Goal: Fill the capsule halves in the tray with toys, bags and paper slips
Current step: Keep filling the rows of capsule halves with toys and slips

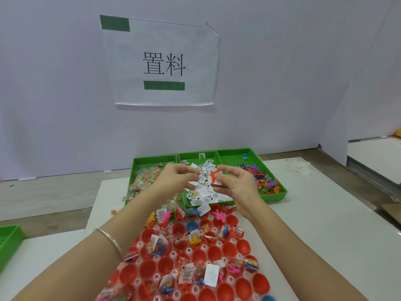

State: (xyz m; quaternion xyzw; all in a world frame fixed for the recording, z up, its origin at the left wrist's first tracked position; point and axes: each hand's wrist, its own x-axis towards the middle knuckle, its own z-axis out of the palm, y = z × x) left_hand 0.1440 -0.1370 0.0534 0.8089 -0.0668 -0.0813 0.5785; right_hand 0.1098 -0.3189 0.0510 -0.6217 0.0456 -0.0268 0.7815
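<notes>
Capsule halves (229, 248) in tray (173, 254), several with toys (219, 216), slips (211, 274)

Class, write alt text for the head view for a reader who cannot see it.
A right hand pinches an orange toy beside the left hand, above a green bin of paper slips. Nearer, red capsule halves fill a tray, some filled.

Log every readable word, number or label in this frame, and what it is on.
"置料": on the white paper sheet taped to the wall, between two green bars.
Paper slips in the middle green bin and in the capsule tray: printed, too small to read.
No other text shows.
</notes>
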